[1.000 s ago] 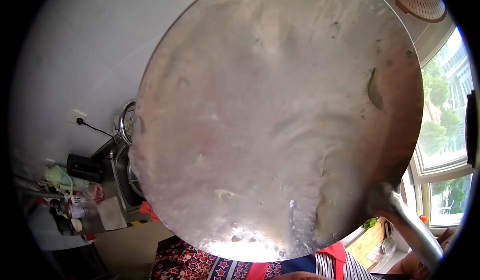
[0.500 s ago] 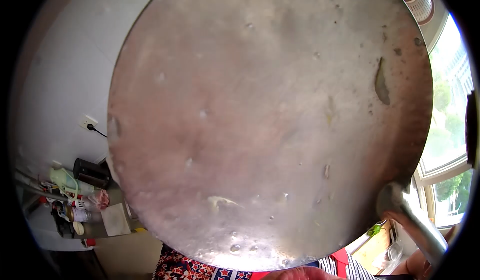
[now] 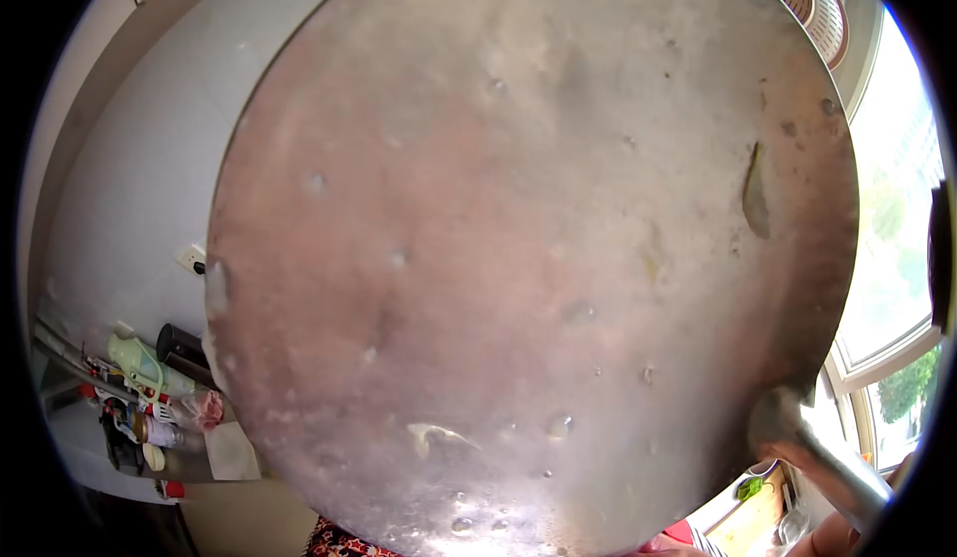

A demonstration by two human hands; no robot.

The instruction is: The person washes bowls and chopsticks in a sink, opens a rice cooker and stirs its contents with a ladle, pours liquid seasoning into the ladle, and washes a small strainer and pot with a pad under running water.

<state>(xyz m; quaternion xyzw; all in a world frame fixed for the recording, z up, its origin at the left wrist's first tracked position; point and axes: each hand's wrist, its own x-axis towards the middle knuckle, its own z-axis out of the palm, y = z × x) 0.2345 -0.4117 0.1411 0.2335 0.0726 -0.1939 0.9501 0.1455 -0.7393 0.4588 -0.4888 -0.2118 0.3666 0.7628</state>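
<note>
A large round metal wok [image 3: 518, 258] fills most of the view, its inner face turned toward me. Water drops and small food scraps cling to it, among them a dark green leaf-like strip [image 3: 756, 193] and a pale scrap [image 3: 439, 437]. Its metal handle [image 3: 832, 462] slants down to the lower right. My right hand [image 3: 835, 537] is at the handle's end, mostly cut off by the frame. At the bottom edge, a sliver of my left hand [image 3: 670, 545] shows by the wok's rim; its fingers are hidden.
On the left, a counter holds a pale green kettle-like vessel [image 3: 135, 358], a dark cylinder [image 3: 184, 353], several jars and a white board [image 3: 231, 452]. A wall socket [image 3: 189, 258] is above. To the right are a window [image 3: 892, 218], woven baskets [image 3: 817, 9] and a wooden board with greens [image 3: 750, 487].
The wok's surface has shifted slightly down in view, and its rim now covers more of the patterned clothing and my left hand. The handle stays at the lower right.
</note>
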